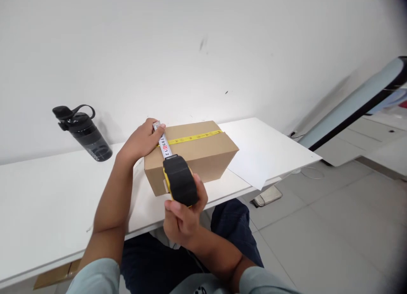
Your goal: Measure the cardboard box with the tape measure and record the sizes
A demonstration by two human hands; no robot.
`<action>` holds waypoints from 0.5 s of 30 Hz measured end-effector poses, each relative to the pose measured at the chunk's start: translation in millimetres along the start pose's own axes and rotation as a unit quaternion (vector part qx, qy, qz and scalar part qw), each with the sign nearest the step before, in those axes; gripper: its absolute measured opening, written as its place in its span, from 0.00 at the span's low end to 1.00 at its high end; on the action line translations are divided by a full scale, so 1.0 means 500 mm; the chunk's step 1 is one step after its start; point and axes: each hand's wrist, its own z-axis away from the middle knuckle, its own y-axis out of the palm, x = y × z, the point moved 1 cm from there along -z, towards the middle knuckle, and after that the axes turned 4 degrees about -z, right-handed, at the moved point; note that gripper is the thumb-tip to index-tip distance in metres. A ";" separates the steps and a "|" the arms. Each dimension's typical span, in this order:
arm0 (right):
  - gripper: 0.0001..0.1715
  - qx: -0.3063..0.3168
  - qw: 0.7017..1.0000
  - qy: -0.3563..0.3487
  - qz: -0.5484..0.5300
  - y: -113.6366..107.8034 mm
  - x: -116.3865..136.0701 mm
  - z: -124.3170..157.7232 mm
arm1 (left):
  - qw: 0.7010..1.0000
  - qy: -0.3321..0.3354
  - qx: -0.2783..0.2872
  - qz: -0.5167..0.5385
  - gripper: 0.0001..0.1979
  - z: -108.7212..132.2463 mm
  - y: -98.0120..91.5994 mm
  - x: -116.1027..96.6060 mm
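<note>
A brown cardboard box (206, 147) with a strip of yellow tape (197, 137) along its top sits on the white table. My right hand (186, 215) grips the black and yellow case of a tape measure (179, 180) in front of the box. From the case, a short length of white blade (165, 148) runs across the box's top near its left end. At the blade's far end, my left hand (144, 137) pinches the tip, thumb on top, by the box's back left corner. Its other fingers are partly hidden.
A dark water bottle (90, 137) with a loop handle stands left of the box near the wall. A white sheet of paper (251, 169) lies right of the box, close to the table's (41, 200) front edge. Further right are a leaning light-blue panel (356, 101) and the tiled floor.
</note>
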 end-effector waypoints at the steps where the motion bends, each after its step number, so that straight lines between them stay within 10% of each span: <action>1: 0.38 -0.031 0.999 0.022 0.004 0.001 -0.004 0.006 | 1.000 -0.002 0.003 0.002 0.35 0.000 -0.001 0.001; 4: 0.42 -0.156 0.973 0.167 -0.021 0.000 -0.017 0.007 | 1.000 -0.005 0.009 0.013 0.42 0.001 -0.003 0.002; 9: 0.52 -0.277 0.833 0.452 -0.162 -0.025 -0.033 -0.059 | 1.000 -0.010 -0.010 0.025 0.48 -0.001 -0.002 0.011; 15: 0.52 -0.302 0.757 0.531 -0.231 -0.063 -0.072 -0.130 | 0.998 0.049 -0.043 0.027 0.44 -0.010 0.001 0.026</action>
